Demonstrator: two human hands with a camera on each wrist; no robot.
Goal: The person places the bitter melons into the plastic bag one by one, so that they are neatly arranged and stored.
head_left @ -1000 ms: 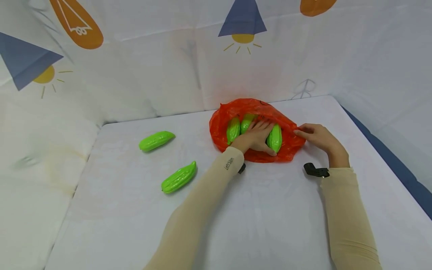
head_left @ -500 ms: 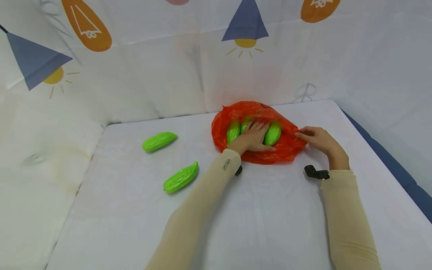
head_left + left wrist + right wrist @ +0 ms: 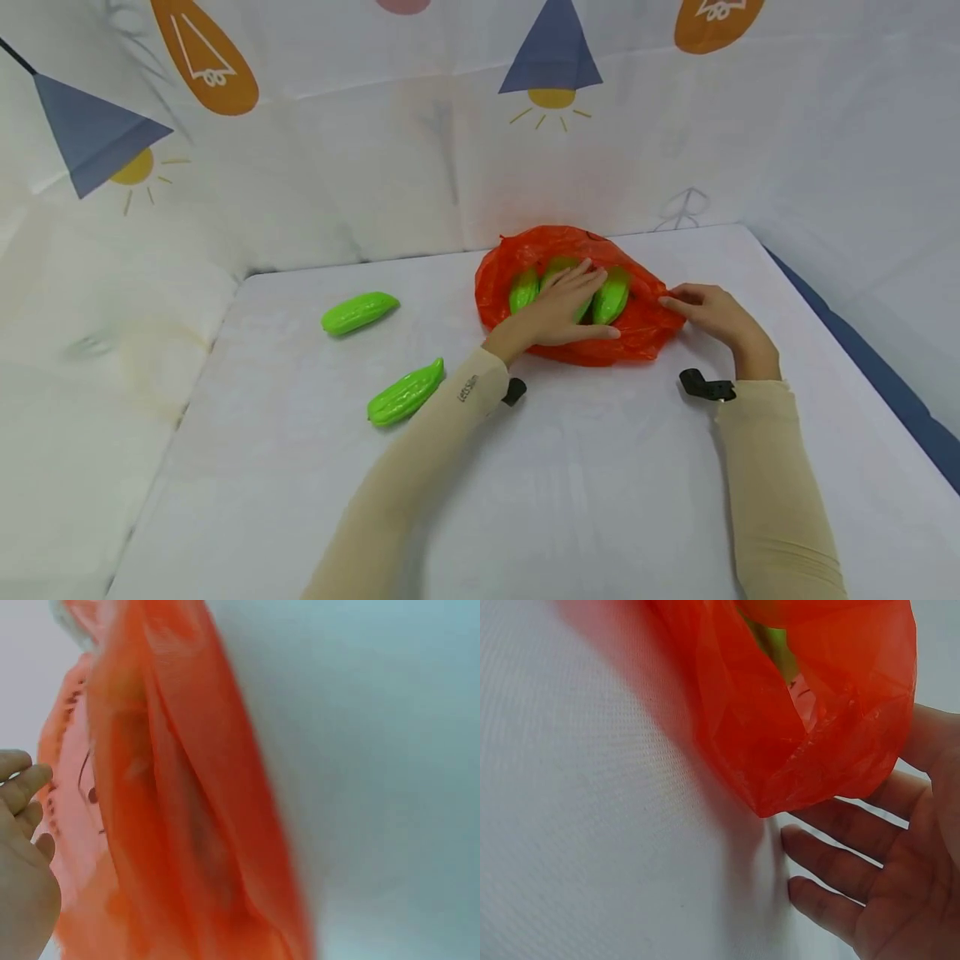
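Observation:
A red plastic bag (image 3: 651,329) lies with its mouth facing the person, holding several shiny green bitter melons (image 3: 612,297). My left hand (image 3: 561,317) is over the bag's mouth, fingers extended and thumb apart, in front of the melons; whether it touches them I cannot tell. The right hand (image 3: 722,321) pinches the bag's right edge between thumb and finger. Its other fingers are spread behind the bag in the right wrist view. Left of the bag, two more bitter melons lie on the table, one farther back (image 3: 360,313) and one nearer (image 3: 406,392).
The white-covered table (image 3: 585,500) backs onto a white printed cloth (image 3: 360,167). Each wrist bears a small black camera mount, like the one on the right (image 3: 705,386). A dark blue strip (image 3: 862,350) runs beyond the right table edge.
The left hand has drawn back slightly toward the left and lifted off the melons in the bag. The right hand keeps its pinch. The head view has shifted a little.

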